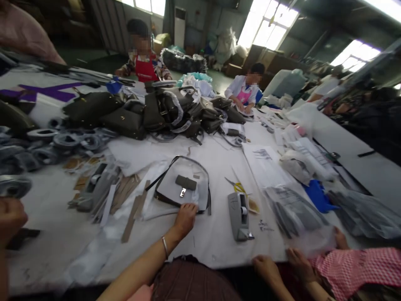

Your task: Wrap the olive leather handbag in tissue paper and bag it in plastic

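A small bag [169,198] with a clear-looking body, dark trim and a dark strap lies on the white table. My left hand [186,217], with a bracelet on its wrist, is closed on the bag's lower edge, fingers over the rim. On the bag's front sit a dark olive tab [186,182] and a metal clasp [182,192]. My right hand [265,267] is at the table's front edge, below a grey tape dispenser [238,217]; its blurred fingers do not show whether they hold anything. Yellow-handled scissors [238,187] lie behind the dispenser.
Dark bags [169,108] are heaped across the table's middle. Another tape dispenser [95,188] and brown strips [134,209] lie left. A neighbour's hands [299,263] are close on the right, by plastic-wrapped pieces [294,213]. Another hand [11,217] shows at far left.
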